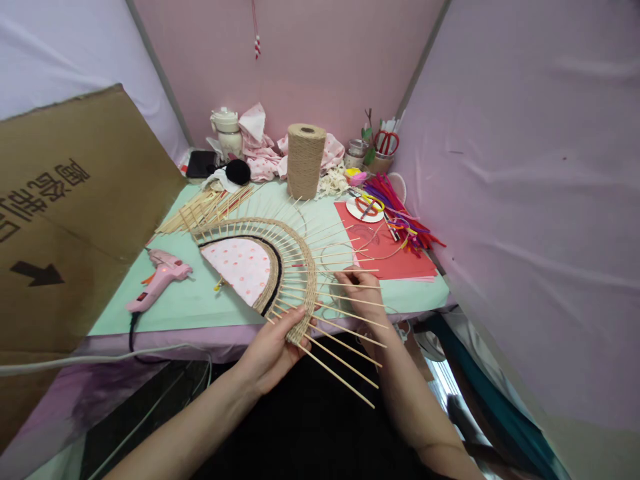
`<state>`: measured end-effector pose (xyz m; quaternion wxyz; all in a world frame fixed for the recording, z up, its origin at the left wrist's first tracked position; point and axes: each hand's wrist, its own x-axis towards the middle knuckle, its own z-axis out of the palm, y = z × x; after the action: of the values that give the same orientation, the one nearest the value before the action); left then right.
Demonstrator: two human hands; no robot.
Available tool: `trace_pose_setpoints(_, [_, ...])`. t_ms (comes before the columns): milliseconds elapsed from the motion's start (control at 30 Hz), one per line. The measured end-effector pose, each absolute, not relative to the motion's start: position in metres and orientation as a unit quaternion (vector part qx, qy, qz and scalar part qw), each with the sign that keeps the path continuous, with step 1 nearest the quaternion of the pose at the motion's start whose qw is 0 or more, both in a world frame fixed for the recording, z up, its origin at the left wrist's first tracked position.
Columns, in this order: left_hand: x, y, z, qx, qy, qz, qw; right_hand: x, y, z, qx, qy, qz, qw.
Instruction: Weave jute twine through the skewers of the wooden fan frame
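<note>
A half-round woven piece [310, 273] has thin wooden sticks fanning outward, a twine band across them and a pink dotted cloth centre [240, 267] edged in black. My left hand [275, 347] grips its lower right end, thumb on top of the twine band. Beside the right-hand sticks is my right hand [363, 290], its fingers pinched together behind them; thin twine runs near the fingertips, but what they hold is too small to make out. A large twine spool [306, 160] stands upright at the back of the table.
A pink glue gun [160, 279] lies at the left, near a cardboard box [75, 200]. Loose sticks [205, 208] lie behind it. Red paper [395, 257], coloured pipe cleaners [390, 193], a white jar [227, 133] and scissors [387, 142] are farther back.
</note>
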<state>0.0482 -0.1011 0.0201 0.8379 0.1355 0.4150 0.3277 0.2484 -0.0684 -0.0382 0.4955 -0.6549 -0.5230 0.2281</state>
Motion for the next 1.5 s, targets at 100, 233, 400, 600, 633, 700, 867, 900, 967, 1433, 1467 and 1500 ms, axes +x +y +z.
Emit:
trace_pose_setpoints(100, [0.048,-0.101,0.021,0.137,0.414,0.332,0.836,0.267,-0.082,-0.028,-0.642,-0.532,0.254,0.490])
trace_pose_setpoints(233, [0.047,-0.102,0.019,0.138,0.406,0.335,0.839,0.287,-0.107,-0.010,-0.623,-0.603,0.260,0.425])
trace_pose_setpoints(400, [0.047,-0.101,0.017,0.142,0.396,0.337,0.842,0.299,-0.137,0.008,-0.619,-0.655,0.277,0.334])
trace_pose_setpoints(600, [0.047,-0.100,0.020,0.138,0.405,0.333,0.840,0.307,-0.160,0.029,-0.604,-0.697,0.256,0.290])
trace_pose_setpoints(633, [0.047,-0.100,0.020,0.138,0.407,0.333,0.839,0.307,-0.163,0.032,-0.601,-0.700,0.248,0.295])
trace_pose_setpoints(700, [0.046,-0.100,0.020,0.140,0.405,0.333,0.840,0.305,-0.166,0.037,-0.598,-0.698,0.228,0.322])
trace_pose_setpoints(867, [0.044,-0.101,0.016,0.142,0.390,0.328,0.848,0.302,-0.161,0.033,-0.616,-0.649,0.170,0.412])
trace_pose_setpoints(900, [0.044,-0.101,0.015,0.142,0.389,0.328,0.849,0.302,-0.159,0.029,-0.625,-0.637,0.169,0.419])
trace_pose_setpoints(967, [0.043,-0.101,0.014,0.141,0.390,0.328,0.849,0.301,-0.154,0.022,-0.643,-0.609,0.184,0.427])
trace_pose_setpoints(1433, [0.036,-0.110,0.031,0.147,0.362,0.295,0.872,0.243,-0.058,-0.018,-0.686,-0.541,0.229,0.431])
trace_pose_setpoints(1467, [0.036,-0.110,0.031,0.147,0.363,0.291,0.873,0.237,-0.052,-0.017,-0.683,-0.542,0.235,0.430])
trace_pose_setpoints(1500, [0.037,-0.110,0.030,0.145,0.363,0.288,0.874,0.232,-0.047,-0.016,-0.680,-0.542,0.240,0.432])
